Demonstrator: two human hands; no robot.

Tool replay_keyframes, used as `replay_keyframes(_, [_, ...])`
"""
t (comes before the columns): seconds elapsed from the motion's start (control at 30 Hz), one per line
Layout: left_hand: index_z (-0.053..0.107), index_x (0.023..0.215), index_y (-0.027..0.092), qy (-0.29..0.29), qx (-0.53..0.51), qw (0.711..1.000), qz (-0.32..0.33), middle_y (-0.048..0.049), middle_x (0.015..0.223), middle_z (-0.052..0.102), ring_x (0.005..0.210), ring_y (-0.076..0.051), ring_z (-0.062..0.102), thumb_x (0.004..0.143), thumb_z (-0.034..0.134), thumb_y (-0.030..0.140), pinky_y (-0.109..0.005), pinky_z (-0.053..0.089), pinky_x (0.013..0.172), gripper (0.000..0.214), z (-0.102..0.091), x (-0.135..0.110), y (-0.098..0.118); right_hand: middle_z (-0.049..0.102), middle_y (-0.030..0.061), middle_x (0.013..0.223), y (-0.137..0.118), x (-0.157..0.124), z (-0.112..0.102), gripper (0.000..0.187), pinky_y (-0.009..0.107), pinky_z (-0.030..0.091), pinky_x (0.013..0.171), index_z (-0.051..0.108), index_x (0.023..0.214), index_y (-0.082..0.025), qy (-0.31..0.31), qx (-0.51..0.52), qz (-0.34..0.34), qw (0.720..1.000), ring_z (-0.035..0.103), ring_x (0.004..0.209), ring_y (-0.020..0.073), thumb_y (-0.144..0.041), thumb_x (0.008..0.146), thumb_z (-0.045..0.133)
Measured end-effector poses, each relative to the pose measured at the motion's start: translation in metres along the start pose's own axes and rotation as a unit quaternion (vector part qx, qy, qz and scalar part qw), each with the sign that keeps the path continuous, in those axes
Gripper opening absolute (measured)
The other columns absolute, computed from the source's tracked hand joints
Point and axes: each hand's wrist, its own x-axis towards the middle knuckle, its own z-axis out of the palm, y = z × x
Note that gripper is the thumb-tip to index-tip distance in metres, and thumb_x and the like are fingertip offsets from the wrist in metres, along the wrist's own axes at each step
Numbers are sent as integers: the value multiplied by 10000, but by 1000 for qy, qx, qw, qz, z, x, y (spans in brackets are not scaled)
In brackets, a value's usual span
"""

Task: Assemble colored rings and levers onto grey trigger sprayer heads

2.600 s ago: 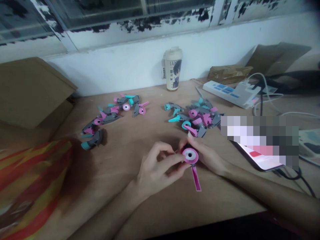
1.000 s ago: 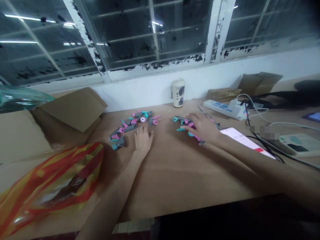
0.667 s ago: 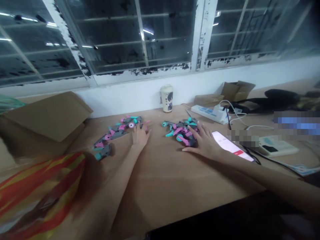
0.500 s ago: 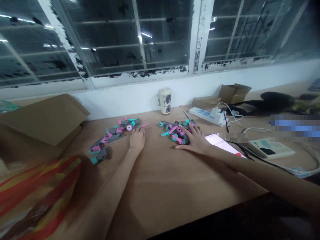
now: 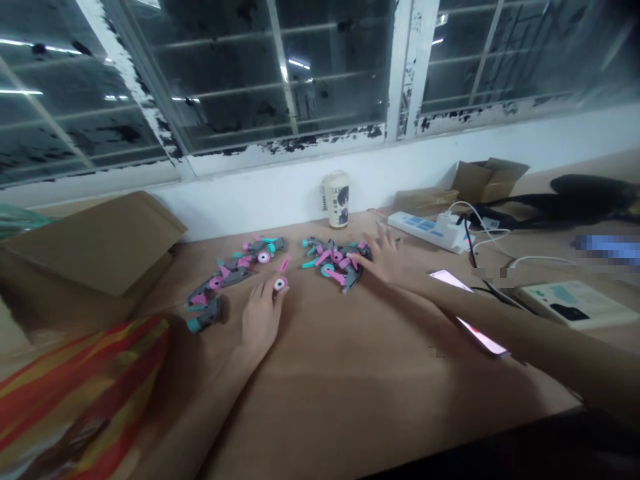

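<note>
Two heaps of small pink, teal and grey plastic toy parts lie on the wooden table (image 5: 350,373). My left hand (image 5: 261,317) rests flat with fingers stretched out, its fingertips touching a pink part with a white round end (image 5: 281,280), just right of the left heap (image 5: 235,270). My right hand (image 5: 389,259) lies open with spread fingers against the right side of the right heap (image 5: 333,259), touching its grey pieces.
A paper coffee cup (image 5: 335,198) stands by the wall. A power strip (image 5: 430,230) with cables, a lit phone (image 5: 470,313) and a white device (image 5: 575,303) lie to the right. Cardboard boxes (image 5: 95,240) and a red-yellow bag (image 5: 75,393) sit at left.
Earlier both hands held a pink round part; they then spread to the heaps. Now the right heap has shifted left under my right hand, and my left hand has drawn back with one pink part.
</note>
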Motion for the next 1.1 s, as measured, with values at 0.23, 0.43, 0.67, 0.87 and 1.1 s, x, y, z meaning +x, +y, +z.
replay_keyframes(0.23, [501,1183,213,16,-82,996,37,-74,1157,607,1067,-215,565,917,436,337,-356,454,925,301,-1,-11,21,242,249,1454,25,32,15,954,646,201,981,352,1381,-150,-42,21,71,996,183,1330,465,-820,717,211])
replay_keyframes(0.43, [491,1205,223,14,-155,987,43,-76,1174,605,1074,-207,566,908,462,321,-359,443,936,314,-4,-20,33,202,228,1479,-27,36,29,978,545,188,1043,328,1391,-125,-61,51,18,997,151,1359,405,-823,716,213])
replay_keyframes(0.67, [496,1196,213,31,-161,986,34,-78,1188,607,1091,-217,570,904,465,326,-363,445,939,315,-6,-22,36,309,183,1446,-16,-11,-12,941,545,233,1030,267,1412,-183,-53,41,-33,997,208,1349,388,-816,715,267])
replay_keyframes(0.87, [479,1208,224,16,-179,982,55,-75,1183,611,1070,-225,586,903,452,346,-385,457,927,330,-9,-27,47,451,214,1339,77,-123,-60,1020,564,345,957,259,1407,-140,81,-61,-81,992,423,1221,401,-834,665,348])
replay_keyframes(1.1, [480,1203,238,8,-171,984,44,-79,1182,613,1056,-238,593,890,467,370,-406,468,907,340,-10,-30,55,592,185,1145,116,-217,-70,786,541,456,830,277,1390,-307,194,-78,-20,978,576,1012,392,-719,734,412])
